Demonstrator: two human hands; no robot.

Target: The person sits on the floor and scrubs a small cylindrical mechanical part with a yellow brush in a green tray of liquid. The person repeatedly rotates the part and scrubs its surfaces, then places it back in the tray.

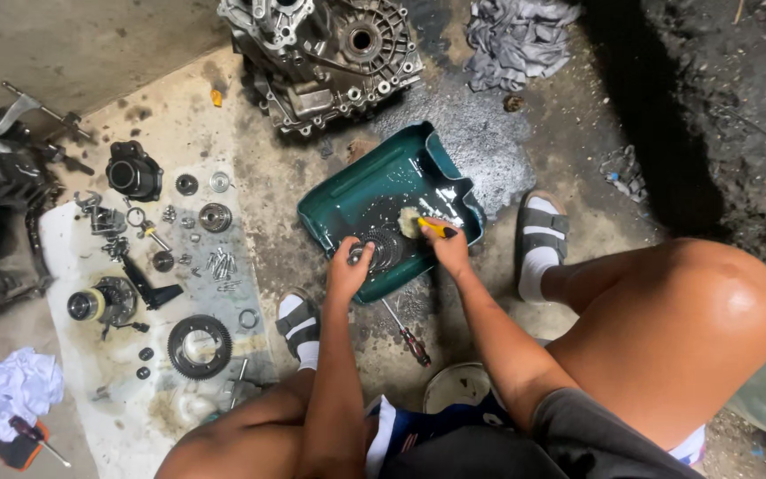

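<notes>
The left hand (347, 266) curls its fingers over the edge of a round toothed gear (383, 249), gripping it at its left side and holding it in the green tray (356, 191) just below the middle of the frame. The right hand (447, 248) is closed round the yellow handle of a brush (425, 225), whose pale bristles press on the upper right of the gear. Both forearms rise from the bottom of the frame, the left almost straight up, the right slanting up and to the left with the wrist bent towards the tray.

A screwdriver (406, 335) lies on the floor just below the tray. A grey gearbox housing (321, 53) sits at the top centre, with crumpled rags (516, 35) to its right. On the left, a sheet (64, 257) carries a large ring gear (199, 346), bearings and bolts.
</notes>
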